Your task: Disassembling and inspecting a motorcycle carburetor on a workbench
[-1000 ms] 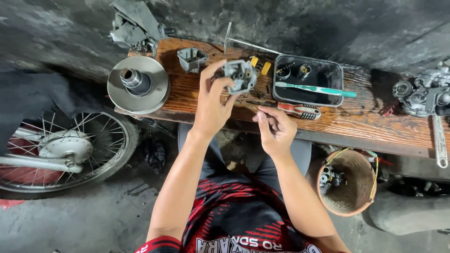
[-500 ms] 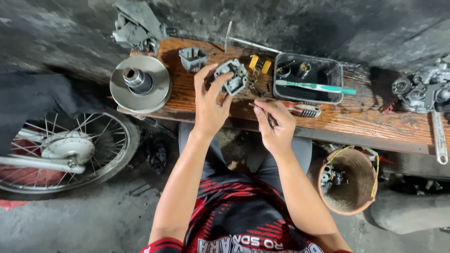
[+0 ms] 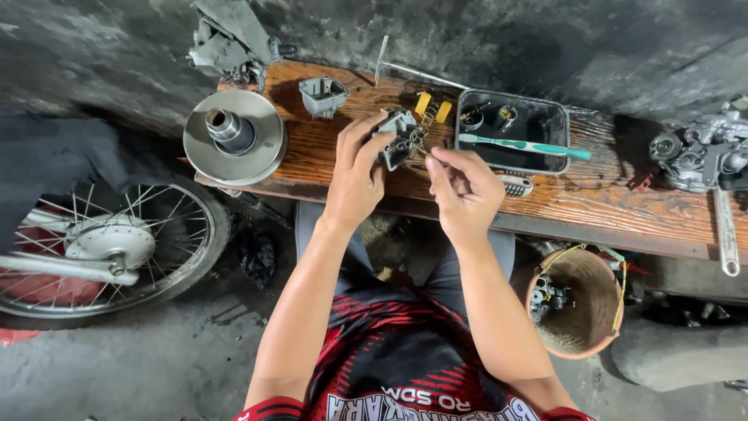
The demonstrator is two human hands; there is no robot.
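Note:
My left hand (image 3: 356,175) grips a small grey metal carburettor body (image 3: 397,138) above the wooden bench (image 3: 600,203). My right hand (image 3: 465,187) pinches a thin small part against that body's right side; the part itself is too small to name. Just behind the body lie a coil spring and two yellow pieces (image 3: 432,109). A dark tray (image 3: 555,132) with brass bits stands to the right, and a green-handled toothbrush (image 3: 526,146) rests across it.
A round metal pulley disc (image 3: 234,136) and a grey float bowl (image 3: 322,95) sit on the bench's left. An engine part (image 3: 701,152) and a wrench (image 3: 726,234) lie far right. A spoked wheel (image 3: 101,245) lies on the floor left, a bucket (image 3: 573,300) right.
Both hands have shifted slightly; my right hand has come up from the bench edge to the carburettor body, which my left hand has turned a little.

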